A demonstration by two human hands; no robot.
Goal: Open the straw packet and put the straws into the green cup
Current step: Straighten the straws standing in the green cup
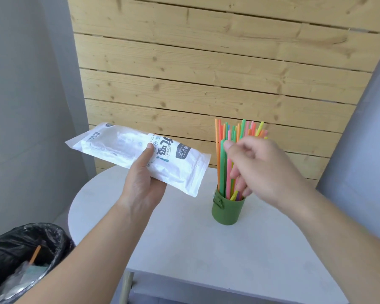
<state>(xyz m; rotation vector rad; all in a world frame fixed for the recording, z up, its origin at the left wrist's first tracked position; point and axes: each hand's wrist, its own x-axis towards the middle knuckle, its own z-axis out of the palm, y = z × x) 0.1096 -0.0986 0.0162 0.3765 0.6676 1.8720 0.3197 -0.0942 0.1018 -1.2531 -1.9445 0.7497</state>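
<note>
1. Straws, in orange, green, pink and yellow, stand bundled in the green cup on the white bench; their long axes run near vertical, the tops fanning a little toward the plank wall.
2. Right hand: its grip is curled loosely among the upper stems, the fingers reaching in behind them. Whether any stem is pinched cannot be told from here.
3. Left hand: its grip is clamped on the straw packet, thumb on top and palm beneath, holding it clear of the bench, left of the cup.
4. Packet: long axis slants from upper left to lower right, the nearer end pointing toward the cup. It looks flat and largely emptied; which end is torn open is not visible.
5. Step in hand, as judged: settling the bundle in the cup. Done well, the stems are nudged gently down until their feet meet the cup floor, with light sideways pressure only, since the small cup under a tall load could tip.
6. Bin, lined in black, stands at lower left beside the bench, a likely place for the spent packet.
</note>
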